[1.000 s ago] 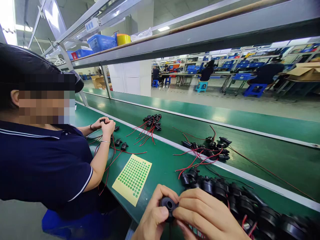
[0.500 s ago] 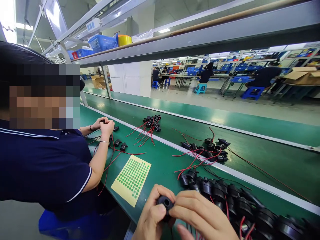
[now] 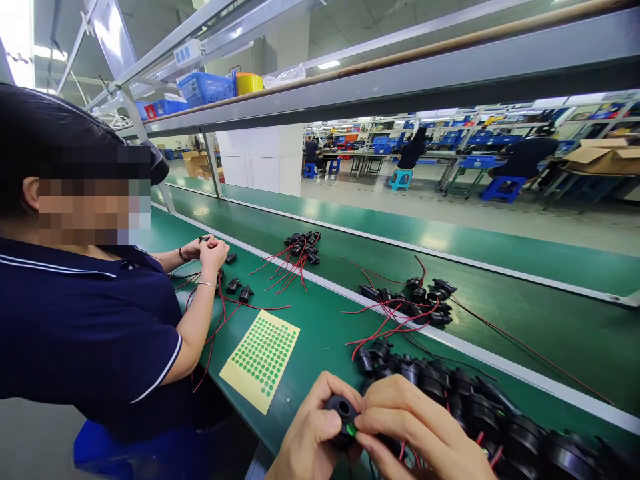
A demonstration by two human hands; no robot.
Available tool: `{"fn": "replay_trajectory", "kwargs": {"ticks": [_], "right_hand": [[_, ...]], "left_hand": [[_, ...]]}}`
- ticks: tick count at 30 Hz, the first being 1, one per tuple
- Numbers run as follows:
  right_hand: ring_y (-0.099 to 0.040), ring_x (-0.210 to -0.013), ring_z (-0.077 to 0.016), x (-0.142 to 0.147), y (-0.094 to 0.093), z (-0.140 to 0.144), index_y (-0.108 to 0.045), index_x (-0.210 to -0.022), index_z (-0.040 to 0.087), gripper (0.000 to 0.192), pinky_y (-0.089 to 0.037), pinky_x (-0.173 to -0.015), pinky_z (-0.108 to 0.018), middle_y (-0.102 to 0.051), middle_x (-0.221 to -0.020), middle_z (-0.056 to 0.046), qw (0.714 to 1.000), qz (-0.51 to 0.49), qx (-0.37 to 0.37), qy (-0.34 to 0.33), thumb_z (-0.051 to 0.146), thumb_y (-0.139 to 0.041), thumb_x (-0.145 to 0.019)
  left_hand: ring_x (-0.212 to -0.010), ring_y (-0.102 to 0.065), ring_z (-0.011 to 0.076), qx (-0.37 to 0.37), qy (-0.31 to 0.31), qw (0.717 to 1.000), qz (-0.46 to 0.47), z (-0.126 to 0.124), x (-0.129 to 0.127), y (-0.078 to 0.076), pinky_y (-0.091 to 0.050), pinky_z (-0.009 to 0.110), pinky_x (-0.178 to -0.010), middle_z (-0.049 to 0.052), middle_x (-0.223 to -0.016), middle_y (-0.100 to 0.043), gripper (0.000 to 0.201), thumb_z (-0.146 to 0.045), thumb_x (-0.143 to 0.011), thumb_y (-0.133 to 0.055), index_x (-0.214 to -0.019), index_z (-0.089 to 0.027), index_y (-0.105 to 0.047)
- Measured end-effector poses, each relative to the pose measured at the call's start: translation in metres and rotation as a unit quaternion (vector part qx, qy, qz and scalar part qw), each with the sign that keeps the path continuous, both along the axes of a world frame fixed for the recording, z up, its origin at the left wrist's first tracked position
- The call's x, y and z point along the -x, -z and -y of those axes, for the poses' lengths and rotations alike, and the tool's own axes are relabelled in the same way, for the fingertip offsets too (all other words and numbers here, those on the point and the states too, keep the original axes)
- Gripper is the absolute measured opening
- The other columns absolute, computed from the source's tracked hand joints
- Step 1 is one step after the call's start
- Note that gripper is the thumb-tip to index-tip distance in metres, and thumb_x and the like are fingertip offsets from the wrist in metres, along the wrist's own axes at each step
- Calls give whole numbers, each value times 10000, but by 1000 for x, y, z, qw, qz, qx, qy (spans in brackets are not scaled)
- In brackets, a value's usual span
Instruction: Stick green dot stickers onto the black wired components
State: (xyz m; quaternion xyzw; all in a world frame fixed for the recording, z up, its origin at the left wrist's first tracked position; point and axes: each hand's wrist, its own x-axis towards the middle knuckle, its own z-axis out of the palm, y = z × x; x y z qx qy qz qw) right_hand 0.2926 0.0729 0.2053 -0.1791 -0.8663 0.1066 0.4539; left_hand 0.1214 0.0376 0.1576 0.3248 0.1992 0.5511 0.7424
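Note:
At the bottom edge my left hand [image 3: 310, 437] grips a round black socket part [image 3: 341, 411] with a hole in its middle. My right hand [image 3: 417, 433] pinches the same part from the right, and a small green dot sticker [image 3: 352, 429] shows at its fingertips against the part. A row of several similar black parts with red wires [image 3: 480, 413] lies just right of my hands on the green bench [image 3: 320, 343]. A yellow sheet of green dot stickers [image 3: 261, 358] lies to the left front of my hands.
A co-worker in a dark blue shirt [image 3: 90, 327] sits at my left, both hands [image 3: 210, 248] on a small black part. Wired black parts lie in two heaps [image 3: 303, 245] [image 3: 420, 300] on the conveyor belt. A metal shelf with blue baskets [image 3: 204, 85] runs overhead.
My hands turned the black part slightly and shifted a little right. A green dot now shows at my right fingertips. The co-worker's head moved back up.

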Motion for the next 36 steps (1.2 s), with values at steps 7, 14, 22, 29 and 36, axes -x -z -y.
{"fn": "replay_trajectory", "kwargs": {"ticks": [7,14,22,29,36], "right_hand": [[-714,-778,-191,3,0,3,-624,-1078,219,177,-614,-706,-270,-750,-839,-58,998,66,9,-7,206,-464,-1152],[-690,-782,-159,-1,14,-12,-619,-1095,264,110,-591,-699,-225,-700,-900,-19,994,7,109,-19,281,-517,-1132],[-711,-987,-199,-12,9,-13,-640,-1283,323,332,-595,-854,-255,-708,-1106,-32,974,52,220,-33,330,-784,-983],[-658,-974,-239,-29,-4,-22,-771,-1079,257,552,-551,-838,-324,-665,-1088,-76,941,185,280,-45,774,-652,-924],[-546,-724,-206,-112,12,-81,-585,-761,226,478,-430,-672,-313,-616,-785,-13,868,322,330,182,669,-601,-940]], "left_hand": [[-632,-433,92,26,-8,1000,1,2,-2,-2,-363,225,-620,-40,-798,-549,434,-581,-837,-815,-933,-179,-682],[-528,-465,79,68,17,994,84,-8,-8,16,-311,205,-517,-31,-714,-579,391,-539,-824,-805,-851,-182,-647],[-643,-543,99,32,22,998,52,-7,2,12,-396,234,-646,33,-917,-667,392,-528,-883,-749,-945,-141,-742],[-730,-645,178,54,100,993,-27,-11,7,-1,-498,320,-735,15,-921,-701,493,-670,-825,-789,-1020,-245,-634],[-904,-711,139,55,-12,987,-149,-155,121,-85,-603,382,-873,89,-1176,-712,444,-482,-1090,-518,-1229,-87,-665]]}}
